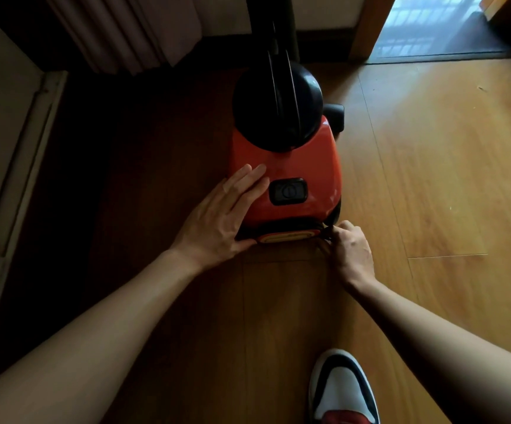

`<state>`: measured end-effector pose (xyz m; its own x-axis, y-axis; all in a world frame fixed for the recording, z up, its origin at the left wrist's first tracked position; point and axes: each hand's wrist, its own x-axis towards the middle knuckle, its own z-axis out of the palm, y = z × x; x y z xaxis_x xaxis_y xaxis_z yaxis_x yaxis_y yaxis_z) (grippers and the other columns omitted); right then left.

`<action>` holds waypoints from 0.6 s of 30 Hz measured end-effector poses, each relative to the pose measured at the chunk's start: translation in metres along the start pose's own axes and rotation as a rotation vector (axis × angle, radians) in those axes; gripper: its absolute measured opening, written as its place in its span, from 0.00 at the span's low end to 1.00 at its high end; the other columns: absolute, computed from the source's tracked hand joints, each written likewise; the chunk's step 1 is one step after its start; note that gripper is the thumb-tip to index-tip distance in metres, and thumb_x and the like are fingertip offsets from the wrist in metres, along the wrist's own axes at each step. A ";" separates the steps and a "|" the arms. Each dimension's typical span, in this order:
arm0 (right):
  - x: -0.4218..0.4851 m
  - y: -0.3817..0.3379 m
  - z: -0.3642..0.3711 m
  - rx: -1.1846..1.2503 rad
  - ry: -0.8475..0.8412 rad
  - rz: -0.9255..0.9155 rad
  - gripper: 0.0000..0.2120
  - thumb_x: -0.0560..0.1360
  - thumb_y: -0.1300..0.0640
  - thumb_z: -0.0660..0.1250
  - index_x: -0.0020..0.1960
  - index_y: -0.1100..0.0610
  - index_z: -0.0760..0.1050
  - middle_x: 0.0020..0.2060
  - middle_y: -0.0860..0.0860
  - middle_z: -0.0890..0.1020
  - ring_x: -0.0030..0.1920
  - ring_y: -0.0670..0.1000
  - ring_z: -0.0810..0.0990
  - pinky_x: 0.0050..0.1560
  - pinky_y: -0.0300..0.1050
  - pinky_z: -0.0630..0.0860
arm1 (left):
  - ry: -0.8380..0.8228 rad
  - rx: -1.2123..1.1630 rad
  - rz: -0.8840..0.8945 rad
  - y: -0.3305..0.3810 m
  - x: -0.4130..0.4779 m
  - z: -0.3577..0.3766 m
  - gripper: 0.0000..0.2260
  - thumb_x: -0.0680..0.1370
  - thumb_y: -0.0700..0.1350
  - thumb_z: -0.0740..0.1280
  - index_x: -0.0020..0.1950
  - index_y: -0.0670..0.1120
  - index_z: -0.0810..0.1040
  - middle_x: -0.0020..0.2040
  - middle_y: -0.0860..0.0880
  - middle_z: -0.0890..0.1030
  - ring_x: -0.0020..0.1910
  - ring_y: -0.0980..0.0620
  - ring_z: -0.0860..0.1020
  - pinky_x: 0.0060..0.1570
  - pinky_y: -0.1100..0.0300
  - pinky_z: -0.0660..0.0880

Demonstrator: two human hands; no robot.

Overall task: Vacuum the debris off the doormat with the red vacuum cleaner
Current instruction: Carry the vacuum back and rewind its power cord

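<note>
The red vacuum cleaner [297,166] stands on the wooden floor in the middle of the view, with a black dome on top and a black power button [288,191] on its near face. My left hand [217,221] rests flat on the vacuum's left near side, fingers straight, thumb at the lower edge. At the vacuum's lower right rear corner, my right hand [350,250] has its fingers curled and pinches something small and dark, probably the cord plug. A dark doormat [450,41] lies at the doorway, far right.
A black hose or tube [274,32] rises behind the vacuum toward the wall. A curtain [131,32] hangs at the back left. A white door frame [6,166] runs along the left. My shoe [340,390] stands at the bottom right on the wooden floor [432,179].
</note>
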<state>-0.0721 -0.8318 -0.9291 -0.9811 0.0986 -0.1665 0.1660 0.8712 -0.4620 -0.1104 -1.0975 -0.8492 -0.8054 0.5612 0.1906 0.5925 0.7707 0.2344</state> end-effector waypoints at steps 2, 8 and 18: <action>0.001 -0.003 -0.001 -0.024 0.014 0.015 0.07 0.79 0.54 0.71 0.55 0.55 0.84 0.45 0.52 0.79 0.49 0.56 0.76 0.49 0.55 0.77 | -0.022 -0.008 -0.011 0.002 0.000 -0.003 0.52 0.65 0.55 0.80 0.79 0.44 0.53 0.81 0.46 0.54 0.81 0.47 0.51 0.74 0.41 0.63; -0.004 -0.006 0.000 -0.079 0.089 0.026 0.08 0.76 0.54 0.75 0.54 0.55 0.84 0.50 0.52 0.82 0.53 0.56 0.77 0.55 0.54 0.74 | -0.127 0.112 -0.057 0.014 0.000 -0.023 0.51 0.67 0.59 0.77 0.81 0.45 0.53 0.82 0.48 0.51 0.81 0.49 0.49 0.77 0.43 0.55; -0.026 -0.006 -0.015 -0.073 0.145 -0.080 0.12 0.73 0.51 0.77 0.54 0.54 0.83 0.47 0.52 0.84 0.48 0.56 0.81 0.50 0.54 0.78 | -0.177 0.178 -0.081 0.031 0.002 -0.038 0.44 0.73 0.60 0.71 0.81 0.45 0.55 0.82 0.48 0.52 0.81 0.51 0.50 0.78 0.47 0.53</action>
<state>-0.0486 -0.8319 -0.9087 -0.9958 0.0916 -0.0018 0.0845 0.9111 -0.4034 -0.0935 -1.0839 -0.8055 -0.8497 0.5273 0.0041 0.5263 0.8476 0.0673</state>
